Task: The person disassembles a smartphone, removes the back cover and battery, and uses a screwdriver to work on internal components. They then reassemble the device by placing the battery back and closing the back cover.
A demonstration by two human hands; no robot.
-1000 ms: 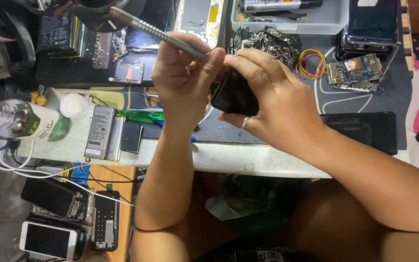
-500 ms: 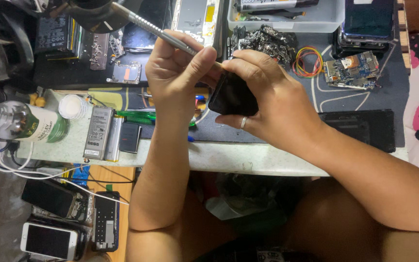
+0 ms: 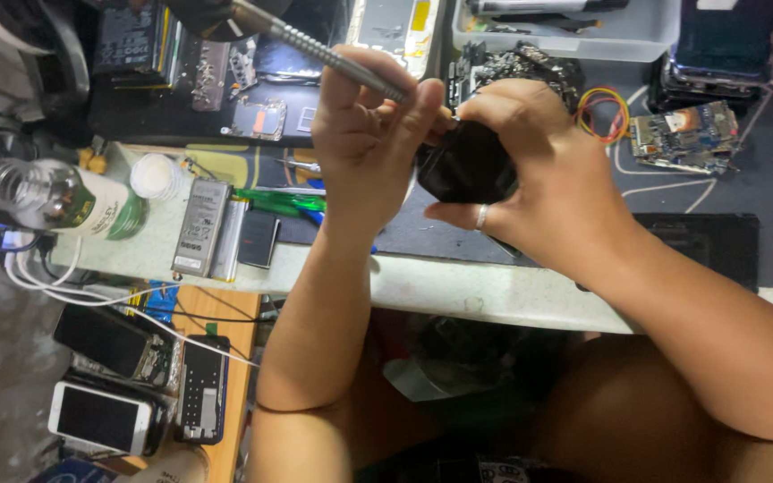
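My left hand point(image 3: 370, 148) grips a slim grey metal screwdriver point(image 3: 333, 61) like a pen, its tip angled down toward a small black device point(image 3: 467, 165). My right hand point(image 3: 543, 174), with a ring on one finger, wraps around that black device and holds it just above the dark work mat point(image 3: 691, 192). The two hands touch each other over the device. The screwdriver's tip is hidden behind my fingers.
A green-labelled bottle point(image 3: 64, 201), a white cap point(image 3: 156, 174) and flat grey batteries point(image 3: 203, 228) lie at the table's left. Circuit boards point(image 3: 686, 136), rubber bands point(image 3: 603, 112) and a clear tray point(image 3: 574, 31) sit at the back. Several phones point(image 3: 100, 416) lie on a lower wooden shelf.
Both hands have shifted slightly up and away with the black device. The screwdriver stays in the left hand, tilted a little differently.
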